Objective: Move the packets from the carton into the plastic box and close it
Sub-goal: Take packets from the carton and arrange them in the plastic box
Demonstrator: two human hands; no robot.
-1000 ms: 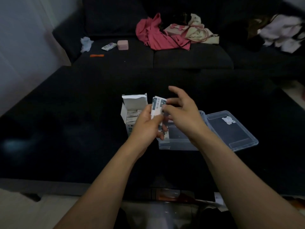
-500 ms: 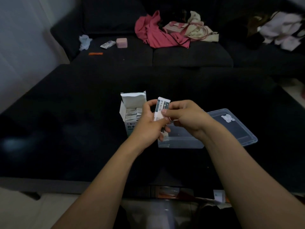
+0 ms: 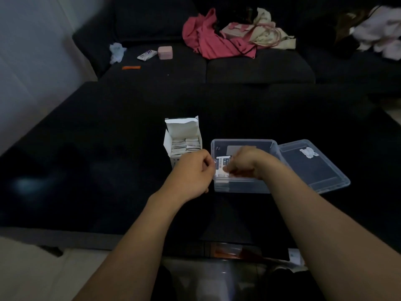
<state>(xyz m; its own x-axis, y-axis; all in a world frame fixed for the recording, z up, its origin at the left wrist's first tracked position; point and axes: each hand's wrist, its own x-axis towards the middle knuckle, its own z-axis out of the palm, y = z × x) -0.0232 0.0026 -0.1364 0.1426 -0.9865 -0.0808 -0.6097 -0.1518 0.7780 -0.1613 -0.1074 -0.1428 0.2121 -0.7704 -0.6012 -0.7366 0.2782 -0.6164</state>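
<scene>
i have my right hand [image 3: 245, 162] inside the plastic box [image 3: 243, 186], its grip pinched on a packet [image 3: 221, 168] at the box's near left corner. my left hand [image 3: 191, 172] sits loosely curled and empty just beside the carton [image 3: 182, 137], where more packets [image 3: 185, 145] stand. best to lay this one flat against the wall, then let go, so later ones stack neatly. the lid [image 3: 312, 166] lies open on the worktop [image 3: 108, 159] at right.

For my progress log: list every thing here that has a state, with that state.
carton: open, flap up, packets still inside
plastic box: open, lid off
lid: lying beside the box
packet: held over the box
right hand: pinching the packet
left hand: curled, contents hidden
</scene>
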